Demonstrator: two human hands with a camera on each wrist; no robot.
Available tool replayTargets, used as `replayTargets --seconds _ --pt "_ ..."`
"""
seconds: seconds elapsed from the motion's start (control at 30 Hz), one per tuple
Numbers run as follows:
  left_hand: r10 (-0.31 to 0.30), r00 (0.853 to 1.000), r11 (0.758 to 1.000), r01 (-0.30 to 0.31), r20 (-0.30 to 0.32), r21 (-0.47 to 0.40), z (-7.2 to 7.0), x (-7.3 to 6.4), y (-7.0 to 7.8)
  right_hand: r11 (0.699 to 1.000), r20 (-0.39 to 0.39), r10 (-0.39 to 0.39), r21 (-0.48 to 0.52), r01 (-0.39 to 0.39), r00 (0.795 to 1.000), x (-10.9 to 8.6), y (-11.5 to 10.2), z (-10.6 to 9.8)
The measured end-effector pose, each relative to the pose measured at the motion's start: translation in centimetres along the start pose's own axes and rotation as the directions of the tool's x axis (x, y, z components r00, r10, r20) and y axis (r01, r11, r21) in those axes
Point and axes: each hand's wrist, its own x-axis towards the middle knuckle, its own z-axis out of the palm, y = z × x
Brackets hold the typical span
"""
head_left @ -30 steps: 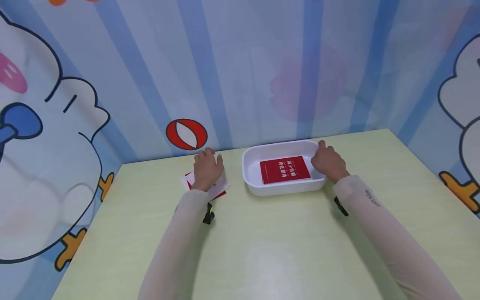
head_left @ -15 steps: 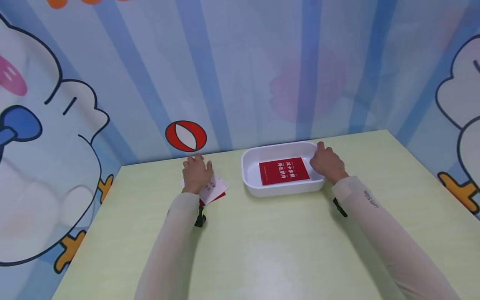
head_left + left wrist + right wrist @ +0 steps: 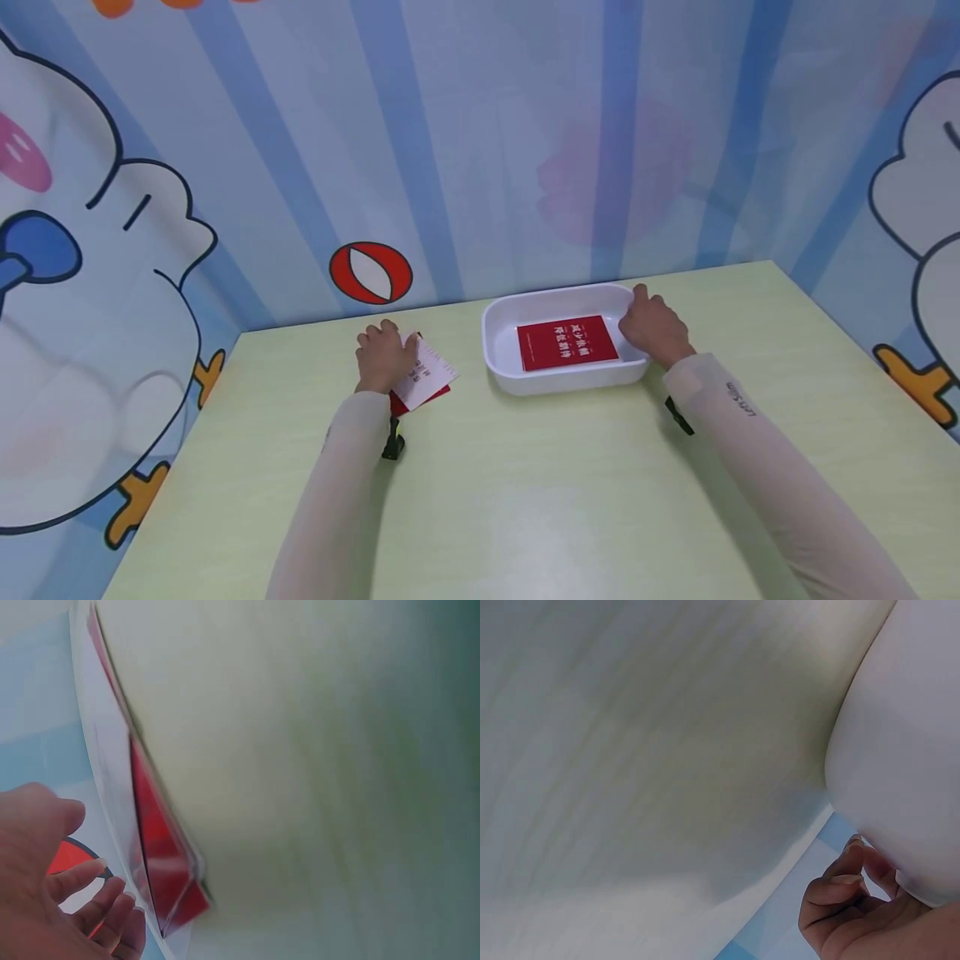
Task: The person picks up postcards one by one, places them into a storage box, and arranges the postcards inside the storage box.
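On the left of the table, my left hand [image 3: 385,358] hovers over a small pile: a white printed booklet [image 3: 427,372] fanned across red ones [image 3: 161,855]. Its fingers are bent loosely and hold nothing, with the thumb apart from them in the left wrist view; part of the pile is hidden under the hand. My right hand [image 3: 655,329] pinches the right rim of a white plastic tub [image 3: 555,384], thumb and fingers on either side of the wall. Flat inside the tub lies a red booklet [image 3: 567,343] with white lettering.
A pale green table [image 3: 540,492] carries the tub and pile near its back edge. Right behind rises a blue striped backdrop [image 3: 502,150] with cartoon figures. Light sleeves cover both arms, and black straps [image 3: 393,439] show at the wrists.
My left hand has shifted left and slightly toward me, uncovering more of the white booklet. The right hand keeps its hold on the tub, which stays in place.
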Motion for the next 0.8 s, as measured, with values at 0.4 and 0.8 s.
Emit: replayTargets --seconds 0.4,0.8 --pt "-0.009 0.999 0.998 0.007 0.031 0.06 0.0 0.09 -0.71 1.0 -0.005 0.002 -0.002 -0.002 1.0 0.02 0.22 0.13" --pt "-0.038 0.998 0.995 0.033 0.053 0.092 -0.23 0.01 -0.38 1.0 -0.007 0.009 0.006 -0.009 1.0 0.05 0.15 0.02"
